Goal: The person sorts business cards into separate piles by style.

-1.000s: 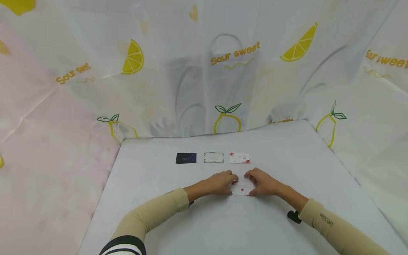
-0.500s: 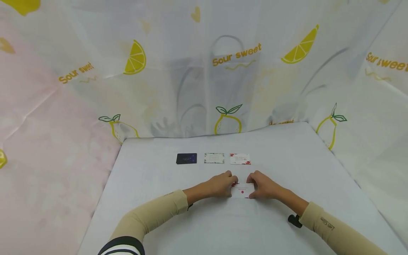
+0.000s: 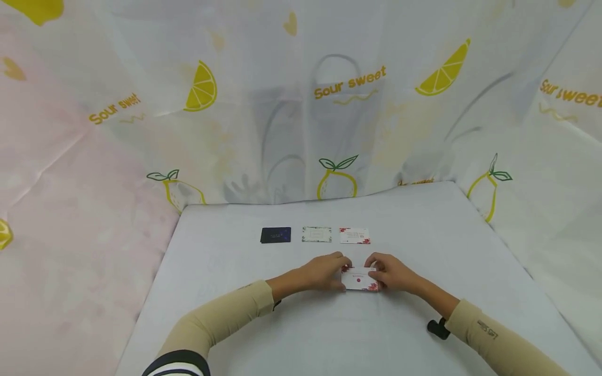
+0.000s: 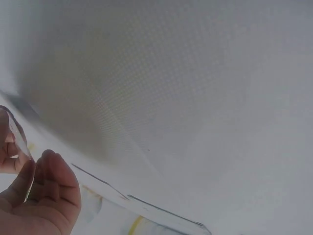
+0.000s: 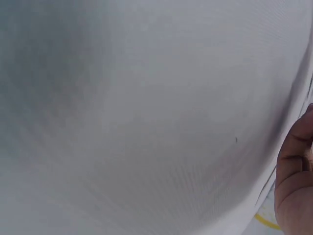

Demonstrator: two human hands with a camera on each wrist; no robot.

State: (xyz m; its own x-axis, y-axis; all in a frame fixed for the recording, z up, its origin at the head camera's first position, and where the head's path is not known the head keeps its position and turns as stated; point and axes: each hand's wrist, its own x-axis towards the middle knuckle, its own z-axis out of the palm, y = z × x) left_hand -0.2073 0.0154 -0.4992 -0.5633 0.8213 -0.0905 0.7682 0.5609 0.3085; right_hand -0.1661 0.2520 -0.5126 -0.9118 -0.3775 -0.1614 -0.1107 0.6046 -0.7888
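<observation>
White cards with red floral corners and a red dot [image 3: 356,285], seemingly a small stack, are between the two hands. My left hand [image 3: 324,272] pinches their left edge between thumb and fingers. At the right edge my right hand [image 3: 395,273] holds them, its thumb lying over the top face. In the left wrist view my left hand [image 4: 46,200] has its fingers curled towards the thumb at a card edge. Only part of my right hand [image 5: 296,181] enters the right wrist view, and the cards are not clear there.
Behind the hands, a row on the white table [image 3: 301,334] holds dark blue cards [image 3: 276,235], a card with a green leafy border [image 3: 316,234] and a white card with red flowers [image 3: 355,235]. A lemon-print curtain [image 3: 263,130] stands along the back.
My right thumb has moved from the cards' lower right corner onto their top face. The red flowers at that corner now show more fully. My left hand stays at the left edge.
</observation>
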